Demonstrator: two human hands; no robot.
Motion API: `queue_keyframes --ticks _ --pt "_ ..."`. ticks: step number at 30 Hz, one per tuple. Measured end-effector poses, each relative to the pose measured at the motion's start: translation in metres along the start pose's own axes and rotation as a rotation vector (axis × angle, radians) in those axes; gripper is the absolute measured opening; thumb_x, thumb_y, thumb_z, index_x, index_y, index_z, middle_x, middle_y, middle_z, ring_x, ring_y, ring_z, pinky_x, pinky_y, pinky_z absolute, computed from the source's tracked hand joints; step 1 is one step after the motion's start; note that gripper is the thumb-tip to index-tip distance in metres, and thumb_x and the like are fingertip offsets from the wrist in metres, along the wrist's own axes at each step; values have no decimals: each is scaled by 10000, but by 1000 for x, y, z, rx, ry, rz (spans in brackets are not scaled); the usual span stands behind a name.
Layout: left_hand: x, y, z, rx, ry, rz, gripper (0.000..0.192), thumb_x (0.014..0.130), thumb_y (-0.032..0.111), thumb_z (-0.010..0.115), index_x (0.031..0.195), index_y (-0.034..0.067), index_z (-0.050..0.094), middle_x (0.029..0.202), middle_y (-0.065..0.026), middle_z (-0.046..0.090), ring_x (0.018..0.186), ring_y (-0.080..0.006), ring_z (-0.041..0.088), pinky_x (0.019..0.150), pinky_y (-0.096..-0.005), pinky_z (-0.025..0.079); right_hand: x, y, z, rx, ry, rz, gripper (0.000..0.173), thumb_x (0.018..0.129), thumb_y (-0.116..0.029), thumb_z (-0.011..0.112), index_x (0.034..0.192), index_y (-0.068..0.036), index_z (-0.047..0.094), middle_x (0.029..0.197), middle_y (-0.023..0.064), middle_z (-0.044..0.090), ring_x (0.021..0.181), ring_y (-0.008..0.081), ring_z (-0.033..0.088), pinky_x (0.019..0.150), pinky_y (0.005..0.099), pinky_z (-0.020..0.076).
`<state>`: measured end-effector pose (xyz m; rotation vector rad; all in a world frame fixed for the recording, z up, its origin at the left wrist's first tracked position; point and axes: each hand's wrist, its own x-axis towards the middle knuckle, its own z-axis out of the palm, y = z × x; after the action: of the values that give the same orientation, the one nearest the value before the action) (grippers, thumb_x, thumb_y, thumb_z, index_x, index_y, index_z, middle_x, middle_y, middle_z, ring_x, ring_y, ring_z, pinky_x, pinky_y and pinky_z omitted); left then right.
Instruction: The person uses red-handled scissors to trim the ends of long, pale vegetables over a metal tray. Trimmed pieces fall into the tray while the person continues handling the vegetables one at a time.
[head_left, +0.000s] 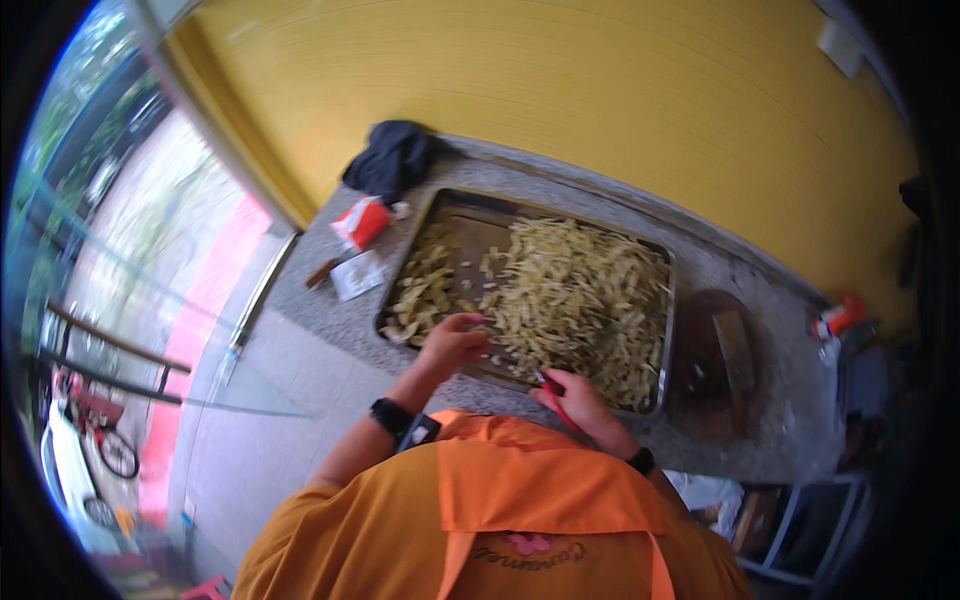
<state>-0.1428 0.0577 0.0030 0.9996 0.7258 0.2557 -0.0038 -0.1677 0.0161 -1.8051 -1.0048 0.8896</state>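
A metal tray (469, 210) lies on the speckled stone counter before me. A large heap of pale yellow food strips (577, 285) fills its middle and right, and a smaller pile of yellowish pieces (424, 289) lies along its left side. My left hand (455, 343) is over the tray's near edge, between the two piles, with its fingers bent together; whether a small piece is between them is too blurred to tell. At the near edge of the large heap, my right hand (581, 405) grips a red-handled tool (556, 405), perhaps scissors, its dark tip pointing toward the strips.
Right of the tray, a cleaver (733, 352) rests on a round dark chopping board (694, 360). To the left are a red-and-white packet (362, 223), a white packet (358, 275) and a dark cloth (390, 161). A yellow wall (562, 97) borders the counter's back.
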Motion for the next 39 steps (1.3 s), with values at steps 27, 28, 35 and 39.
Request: queue_keyframes --ticks 27,28,35,39 --pt "27 -16 133 397 -535 -231 178 865 47 633 1037 0 623 857 -60 672 725 -124 629 650 -230 506 -40 24 -18 313 531 -14 401 821 -167 738 1156 -3 589 892 133 691 770 183 649 720 327 515" --pt "29 -15 132 358 -524 -267 178 869 48 630 1041 3 622 851 -59 670 720 -128 630 644 -231 505 -40 25 -18 311 530 -21 403 825 -182 741 1152 -2 589 889 129 691 770 176 647 720 324 514" --pt "31 -13 119 122 -403 -229 136 894 52 597 1024 20 623 844 -70 663 744 -157 649 612 -247 507 -41 25 -16 271 490 -1 469 818 -266 773 1165 -10 589 836 104 653 744 144 602 694 309 489" --pt "37 -11 112 176 -363 -230 90 910 64 579 983 26 613 841 -66 658 742 -144 631 598 -233 482 -45 29 -14 56 487 5 549 776 -329 793 1171 -11 584 847 129 612 747 226 606 700 342 487"
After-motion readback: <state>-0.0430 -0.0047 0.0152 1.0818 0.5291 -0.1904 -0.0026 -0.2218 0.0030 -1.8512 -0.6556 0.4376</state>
